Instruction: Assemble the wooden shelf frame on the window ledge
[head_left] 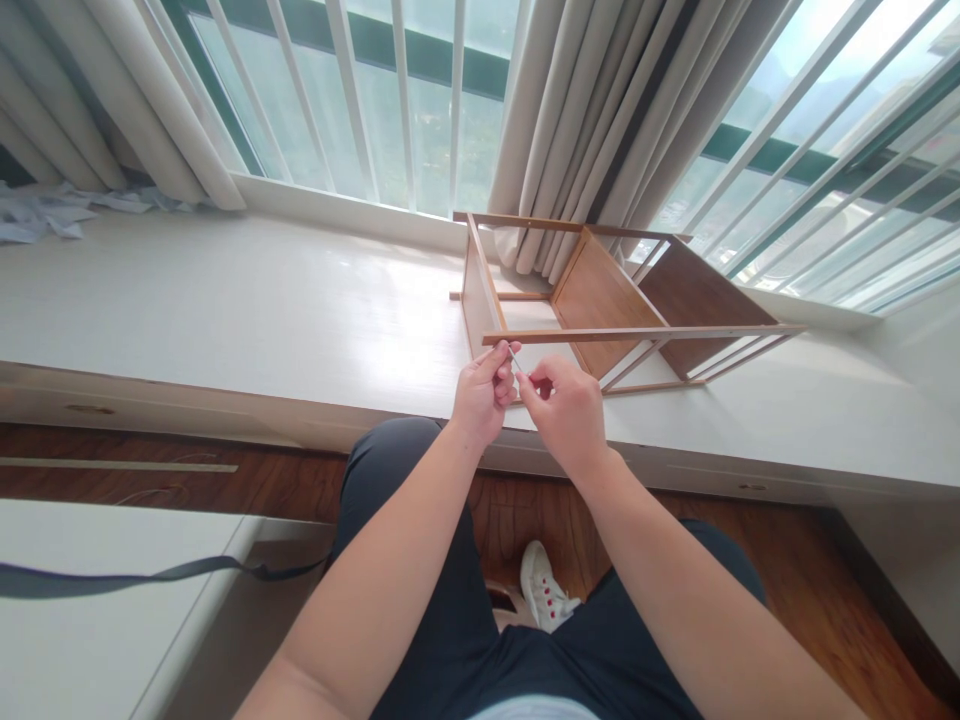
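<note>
Hands [484, 398] [568, 412], two, on one rod [515, 359]

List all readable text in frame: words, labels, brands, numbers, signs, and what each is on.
None readable.
Wooden rack, white ledge, shoe: no legible lettering.
Thin rod between left hand and right hand: too small to tell.

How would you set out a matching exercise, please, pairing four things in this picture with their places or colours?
Things:
1. Wooden rack
2. Thin rod
3. Shoe
4. Dark strap

Places or colours:
A. White, with small red spots
B. Across the pale surface at lower left
C. On the white ledge
D. Between the left hand and right hand

Pairs: 1-C, 2-D, 3-A, 4-B
</note>
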